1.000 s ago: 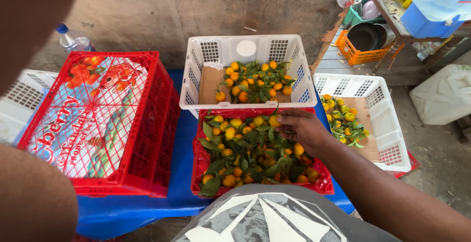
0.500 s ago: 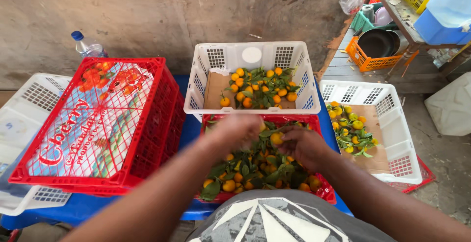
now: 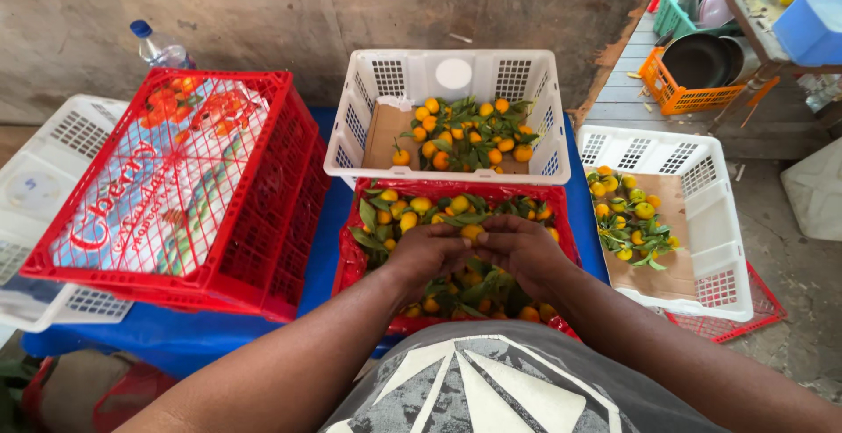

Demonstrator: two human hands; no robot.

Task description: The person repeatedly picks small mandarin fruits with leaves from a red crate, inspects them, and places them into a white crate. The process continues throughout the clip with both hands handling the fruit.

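Observation:
Both of my hands meet over a red crate (image 3: 354, 262) full of small orange citrus fruits with green leaves. My left hand (image 3: 424, 256) and my right hand (image 3: 519, 249) are closed together around one yellow-orange fruit (image 3: 472, 232) at the crate's middle. Behind it stands a white crate (image 3: 447, 75) lined with cardboard and holding more leafy fruit (image 3: 465, 135).
A second white crate (image 3: 702, 249) with fruit on cardboard sits to the right. On the left, an upturned red crate (image 3: 175, 196) rests on a blue table (image 3: 175, 332), with a white crate (image 3: 44, 178) and a plastic bottle (image 3: 158, 47) beyond. Baskets and a pan lie far right.
My left arm has come in from the left, and both hands have closed together on one fruit over the red crate. The camera view has tilted down slightly.

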